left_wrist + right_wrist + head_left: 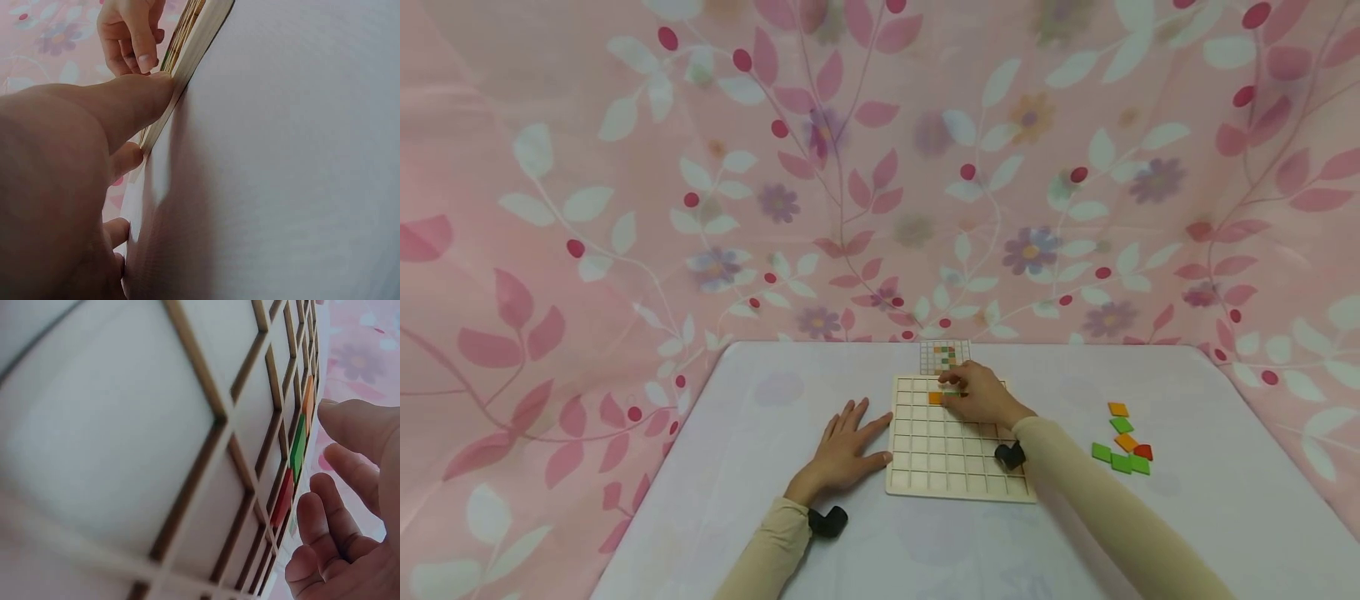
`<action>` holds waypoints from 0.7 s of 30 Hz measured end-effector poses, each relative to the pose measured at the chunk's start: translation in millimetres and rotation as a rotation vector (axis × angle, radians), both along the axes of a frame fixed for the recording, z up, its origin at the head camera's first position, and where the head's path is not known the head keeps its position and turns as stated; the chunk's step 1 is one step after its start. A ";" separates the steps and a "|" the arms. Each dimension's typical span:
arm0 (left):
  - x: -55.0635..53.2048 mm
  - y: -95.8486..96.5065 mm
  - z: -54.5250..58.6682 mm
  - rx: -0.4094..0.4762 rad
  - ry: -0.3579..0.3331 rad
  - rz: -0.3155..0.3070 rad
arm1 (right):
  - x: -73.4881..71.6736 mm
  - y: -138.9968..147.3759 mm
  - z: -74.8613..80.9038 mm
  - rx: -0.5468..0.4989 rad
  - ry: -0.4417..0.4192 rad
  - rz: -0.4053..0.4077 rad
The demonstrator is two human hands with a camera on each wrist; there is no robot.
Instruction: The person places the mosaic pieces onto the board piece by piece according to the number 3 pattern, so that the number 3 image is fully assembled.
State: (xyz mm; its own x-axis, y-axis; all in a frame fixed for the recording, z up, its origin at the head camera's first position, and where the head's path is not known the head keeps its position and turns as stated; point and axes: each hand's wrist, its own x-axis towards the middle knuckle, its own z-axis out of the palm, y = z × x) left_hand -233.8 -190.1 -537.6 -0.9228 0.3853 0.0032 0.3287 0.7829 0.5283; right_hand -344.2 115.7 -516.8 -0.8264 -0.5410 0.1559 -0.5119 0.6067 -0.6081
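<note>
A wooden grid board lies on the table. My left hand rests flat beside it with fingers spread, and its thumb and a fingertip touch the board's left edge. Over the far rows hovers my right hand, its fingers loosely bent. The right wrist view shows nothing between that thumb and the fingers. Beside them, an orange tile, a green tile and a red tile sit in a row in the grid. From the head, the hand partly covers this row.
Behind the board lies a small pattern card printed with a grid and coloured squares. Loose tiles in green, orange and red lie on the table at the right. A floral curtain hangs behind.
</note>
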 end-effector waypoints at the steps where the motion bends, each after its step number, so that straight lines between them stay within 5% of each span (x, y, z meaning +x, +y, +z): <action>1: -0.4 -0.1 -0.4 -0.001 0.000 -0.001 | 0.2 2.0 0.5 0.002 0.000 -0.010; 21: 2.1 0.3 -1.0 0.010 0.010 -0.002 | 13.0 107.7 3.8 0.129 0.081 -0.277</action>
State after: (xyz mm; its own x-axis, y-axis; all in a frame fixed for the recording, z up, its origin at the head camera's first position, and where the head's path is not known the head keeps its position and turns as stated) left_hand -231.7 -189.8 -538.5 -0.9221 0.3866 0.0168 0.3354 0.7768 0.5329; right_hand -331.2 223.4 -513.0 -0.9329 -0.3164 0.1719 -0.3598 0.7992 -0.4816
